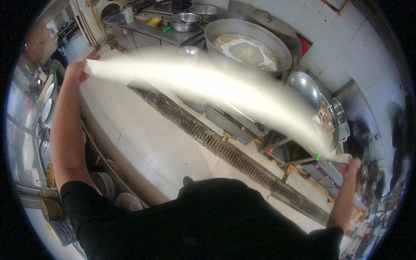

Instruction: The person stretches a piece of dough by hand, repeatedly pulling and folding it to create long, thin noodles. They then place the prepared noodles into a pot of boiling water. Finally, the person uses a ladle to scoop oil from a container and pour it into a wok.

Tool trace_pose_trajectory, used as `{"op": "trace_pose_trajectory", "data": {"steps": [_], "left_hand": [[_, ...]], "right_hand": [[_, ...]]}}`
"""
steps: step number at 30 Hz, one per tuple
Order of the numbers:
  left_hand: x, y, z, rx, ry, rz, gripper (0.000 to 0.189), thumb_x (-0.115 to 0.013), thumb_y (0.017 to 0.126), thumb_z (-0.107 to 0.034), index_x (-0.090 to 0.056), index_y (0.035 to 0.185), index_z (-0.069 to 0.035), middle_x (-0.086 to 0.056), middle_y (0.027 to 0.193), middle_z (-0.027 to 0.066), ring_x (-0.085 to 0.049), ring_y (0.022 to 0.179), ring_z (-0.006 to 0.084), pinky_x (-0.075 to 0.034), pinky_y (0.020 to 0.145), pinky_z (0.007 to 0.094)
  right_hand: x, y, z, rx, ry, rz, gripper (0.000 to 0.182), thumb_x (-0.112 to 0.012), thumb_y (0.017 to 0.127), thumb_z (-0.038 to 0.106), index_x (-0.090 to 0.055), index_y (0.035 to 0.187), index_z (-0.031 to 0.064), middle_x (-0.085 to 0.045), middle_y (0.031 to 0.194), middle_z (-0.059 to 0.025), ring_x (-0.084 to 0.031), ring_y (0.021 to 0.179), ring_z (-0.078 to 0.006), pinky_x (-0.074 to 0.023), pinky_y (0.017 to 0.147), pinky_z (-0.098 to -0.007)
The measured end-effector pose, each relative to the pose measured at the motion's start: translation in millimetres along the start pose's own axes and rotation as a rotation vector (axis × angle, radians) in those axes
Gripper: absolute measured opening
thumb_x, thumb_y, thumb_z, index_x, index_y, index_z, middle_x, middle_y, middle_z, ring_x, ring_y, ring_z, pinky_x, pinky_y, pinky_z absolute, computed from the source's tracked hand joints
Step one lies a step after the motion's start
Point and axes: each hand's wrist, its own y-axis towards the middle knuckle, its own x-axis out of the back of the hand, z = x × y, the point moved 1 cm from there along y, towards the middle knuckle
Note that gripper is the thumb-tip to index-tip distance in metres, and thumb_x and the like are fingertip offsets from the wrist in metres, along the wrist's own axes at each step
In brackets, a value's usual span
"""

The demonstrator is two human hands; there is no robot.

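Both my arms are spread wide, with a long pale band of dough (208,81) stretched between them. Its middle is blurred by motion and bows away from me. At the upper left, my left hand (78,70) grips one end. Over on the right, lower in the picture, my right hand (349,167) holds the other end near the stove side. Beyond the band stands a large metal pot (282,48) of cloudy, foamy liquid. The blurred dough passes in front of the pot's lower side and hides part of the stove front.
A perforated metal strainer (304,89) rests beside a pan (336,133) holding shredded food. Metal bowls (185,22) sit on a steel counter (152,35). A grated floor drain (195,126) crosses the tiled floor (130,130). Stacked plates (102,183) stand on shelving at left.
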Motion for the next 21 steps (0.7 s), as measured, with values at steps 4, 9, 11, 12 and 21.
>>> {"op": "trace_pose_trajectory", "data": {"steps": [4, 9, 11, 12, 21], "left_hand": [[77, -5, -104, -0.274, -0.072, 0.113, 0.032, -0.058, 0.089, -0.035, -0.064, 0.091, -0.004, -0.066, 0.086, 0.0109, -0.063, 0.075, 0.0201, -0.049, 0.065, 0.0313], [39, 29, 21, -0.022, -0.15, 0.247, 0.025, -0.059, 0.088, -0.028, -0.061, 0.094, -0.003, -0.065, 0.079, 0.0069, -0.062, 0.058, 0.0216, -0.049, 0.054, 0.0375], [60, 14, -21, -0.048, -0.204, 0.25, 0.025, -0.057, 0.089, -0.026, -0.06, 0.094, -0.002, -0.065, 0.08, 0.009, -0.064, 0.067, 0.0246, -0.051, 0.063, 0.0389], [99, 33, -50, -0.035, -0.22, 0.161, 0.027, -0.057, 0.09, -0.027, -0.06, 0.093, -0.001, -0.064, 0.08, 0.0094, -0.064, 0.07, 0.0252, -0.052, 0.068, 0.0383], [132, 84, 7, -0.14, -0.116, 0.019, 0.027, -0.058, 0.086, -0.026, -0.059, 0.098, -0.001, -0.063, 0.082, 0.0104, -0.06, 0.067, 0.0242, -0.049, 0.054, 0.0387]], "right_hand": [[-69, -15, 58, 0.273, 0.083, -0.059, 0.032, -0.053, 0.092, 0.026, -0.055, 0.111, 0.0, -0.065, 0.101, -0.0154, -0.064, 0.086, -0.0278, -0.0547, 0.075, -0.0424], [13, 21, 50, 0.162, -0.012, -0.106, 0.026, -0.055, 0.091, 0.026, -0.059, 0.101, 0.0024, -0.064, 0.09, -0.0117, -0.062, 0.078, -0.0243, -0.0535, 0.067, -0.0374], [1, 21, 36, 0.102, -0.027, -0.143, 0.028, -0.056, 0.091, 0.029, -0.06, 0.099, 0.0028, -0.063, 0.086, -0.0115, -0.062, 0.074, -0.0231, -0.053, 0.062, -0.036], [-15, 33, 27, 0.072, -0.026, -0.137, 0.029, -0.057, 0.091, 0.031, -0.06, 0.098, 0.003, -0.063, 0.084, -0.0114, -0.062, 0.072, -0.0225, -0.0528, 0.059, -0.0354], [-9, 16, 16, 0.075, -0.214, -0.316, 0.024, -0.054, 0.091, 0.023, -0.058, 0.102, 0.0015, -0.064, 0.093, -0.0111, -0.062, 0.086, -0.025, -0.0536, 0.073, -0.0352]]}}
